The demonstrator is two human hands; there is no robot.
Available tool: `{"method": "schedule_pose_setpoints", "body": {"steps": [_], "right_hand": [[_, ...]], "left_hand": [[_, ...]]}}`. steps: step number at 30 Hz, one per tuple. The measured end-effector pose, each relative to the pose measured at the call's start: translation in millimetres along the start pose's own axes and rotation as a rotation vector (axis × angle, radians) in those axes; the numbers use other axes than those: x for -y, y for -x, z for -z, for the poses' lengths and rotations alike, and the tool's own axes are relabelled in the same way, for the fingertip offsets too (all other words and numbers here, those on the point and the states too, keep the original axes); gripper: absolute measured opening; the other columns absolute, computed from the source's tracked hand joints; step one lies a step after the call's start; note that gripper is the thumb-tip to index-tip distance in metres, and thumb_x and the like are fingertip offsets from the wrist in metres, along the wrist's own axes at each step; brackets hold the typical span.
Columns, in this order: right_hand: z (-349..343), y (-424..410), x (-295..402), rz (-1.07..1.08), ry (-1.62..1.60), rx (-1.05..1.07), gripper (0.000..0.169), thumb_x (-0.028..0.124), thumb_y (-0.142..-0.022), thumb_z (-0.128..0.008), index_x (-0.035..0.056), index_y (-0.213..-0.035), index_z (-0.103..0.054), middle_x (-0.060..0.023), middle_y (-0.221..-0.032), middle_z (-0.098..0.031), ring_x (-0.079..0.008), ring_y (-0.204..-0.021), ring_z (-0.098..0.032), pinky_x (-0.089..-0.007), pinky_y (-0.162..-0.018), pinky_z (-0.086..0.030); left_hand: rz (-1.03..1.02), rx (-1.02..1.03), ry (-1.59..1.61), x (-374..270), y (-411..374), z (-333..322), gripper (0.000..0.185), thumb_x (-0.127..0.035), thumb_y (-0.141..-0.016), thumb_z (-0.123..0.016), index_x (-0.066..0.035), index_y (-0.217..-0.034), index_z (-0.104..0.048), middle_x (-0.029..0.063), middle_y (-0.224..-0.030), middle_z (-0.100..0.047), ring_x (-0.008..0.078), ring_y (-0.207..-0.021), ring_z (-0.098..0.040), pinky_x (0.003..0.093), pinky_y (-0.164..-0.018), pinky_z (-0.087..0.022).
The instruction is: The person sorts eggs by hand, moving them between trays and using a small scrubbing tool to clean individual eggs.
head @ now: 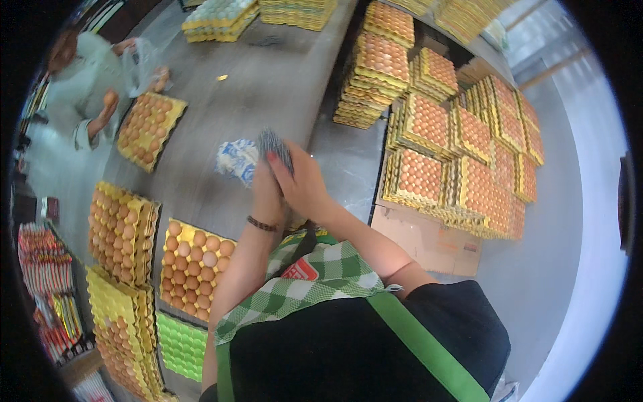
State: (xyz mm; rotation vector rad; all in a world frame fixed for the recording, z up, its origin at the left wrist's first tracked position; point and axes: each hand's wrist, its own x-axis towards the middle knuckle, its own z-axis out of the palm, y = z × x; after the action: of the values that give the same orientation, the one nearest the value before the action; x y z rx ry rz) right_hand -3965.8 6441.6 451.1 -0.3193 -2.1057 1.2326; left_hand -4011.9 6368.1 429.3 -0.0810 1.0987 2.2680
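My two hands are together over the counter, blurred by motion. My right hand (305, 182) grips a dark grey, striped piece, probably cloth (274, 145), with its thumb lying across it. Against it is my left hand (267, 183), with a dark bracelet (262, 224) at the wrist. Its fingers are hidden by the grey piece and my right hand, so their grip does not show. Just left of the hands, a crumpled blue-and-white cloth (235, 160) lies on the grey counter (211, 120). Nearer my left forearm sits a yellow tray of brown eggs (193, 269).
At the far left, a person (88, 90) holds an egg (110, 98) and a clear plastic bag (138, 65) beside another egg tray (149, 130). Stacked egg trays (113, 228) line the counter's left edge, above a green tray (182, 346). Taller egg-tray stacks (424, 173) stand at right.
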Motion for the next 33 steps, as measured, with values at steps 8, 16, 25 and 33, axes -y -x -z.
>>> {"method": "schedule_pose_setpoints", "body": {"steps": [8,16,25,33], "right_hand": [[63,-11,-19,0.066,0.087,-0.204,0.035,0.025,-0.096,-0.06,-0.0018,-0.119,-0.062,-0.0244,-0.109,-0.068,-0.0397,-0.105,-0.065,-0.0447,-0.092,-0.051],[97,-35,-36,-0.439,-0.355,0.02,0.04,0.035,-0.099,-0.057,-0.0043,-0.109,-0.062,-0.0182,-0.092,-0.071,-0.0364,-0.089,-0.069,-0.0448,-0.077,-0.051],[88,-35,-42,-0.309,-0.272,0.074,0.038,0.025,-0.097,-0.06,-0.0065,-0.117,-0.06,-0.019,-0.102,-0.07,-0.0344,-0.098,-0.068,-0.0412,-0.083,-0.051],[76,-52,-39,-0.542,-0.296,0.193,0.035,0.018,-0.096,-0.06,-0.0029,-0.124,-0.059,-0.0202,-0.112,-0.069,-0.0294,-0.106,-0.066,-0.0399,-0.092,-0.05]], "left_hand": [[0.047,0.08,-0.168,22,-26,-38,0.036,-0.037,-0.103,-0.043,-0.006,-0.114,-0.056,0.0093,-0.078,-0.062,0.0112,-0.052,-0.051,0.0217,-0.038,-0.031],[0.288,0.255,-0.241,5,-31,-48,0.034,-0.036,-0.103,-0.041,-0.006,-0.113,-0.055,0.0102,-0.077,-0.062,0.0102,-0.041,-0.041,0.0222,-0.035,-0.029],[0.279,0.22,-0.191,-9,-30,-37,0.024,-0.03,-0.102,-0.049,-0.008,-0.109,-0.058,0.0053,-0.08,-0.059,0.0095,-0.044,-0.042,0.0242,-0.04,-0.034],[0.254,0.121,-0.273,-4,-15,-40,0.022,-0.032,-0.102,-0.047,-0.014,-0.095,-0.057,0.0011,-0.076,-0.057,0.0093,-0.045,-0.041,0.0228,-0.042,-0.033]]}}
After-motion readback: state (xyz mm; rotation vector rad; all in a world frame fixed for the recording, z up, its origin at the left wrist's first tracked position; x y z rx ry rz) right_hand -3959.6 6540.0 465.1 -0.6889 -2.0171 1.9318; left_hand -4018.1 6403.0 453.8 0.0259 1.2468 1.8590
